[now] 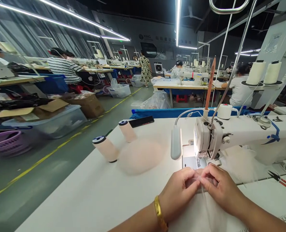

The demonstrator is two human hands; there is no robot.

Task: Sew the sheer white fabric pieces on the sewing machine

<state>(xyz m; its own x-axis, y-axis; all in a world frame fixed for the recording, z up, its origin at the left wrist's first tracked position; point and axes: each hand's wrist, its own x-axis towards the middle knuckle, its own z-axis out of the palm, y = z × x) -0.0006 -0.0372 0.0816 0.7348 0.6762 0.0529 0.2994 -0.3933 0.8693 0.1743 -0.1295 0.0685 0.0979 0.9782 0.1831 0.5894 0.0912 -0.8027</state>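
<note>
Both hands meet just in front of the needle area of a white sewing machine [207, 141]. My left hand [181, 188] pinches sheer pale fabric [209, 212] between thumb and forefinger. My right hand [221, 187] pinches the same fabric, its fingertips almost touching those of the left. The fabric hangs down from the fingers toward the table's near edge. The presser foot [201, 162] is right beyond the fingertips. A sheer, pale peach fabric piece [143, 154] lies flat to the left of the machine.
Two peach thread cones [106, 149] lie tilted near the table's left edge, by a black phone [141, 121]. A lamp [176, 142] stands left of the needle. Red-handled thread snips [284, 182] lie at right. Other people sit at machines beyond; one stands in the aisle.
</note>
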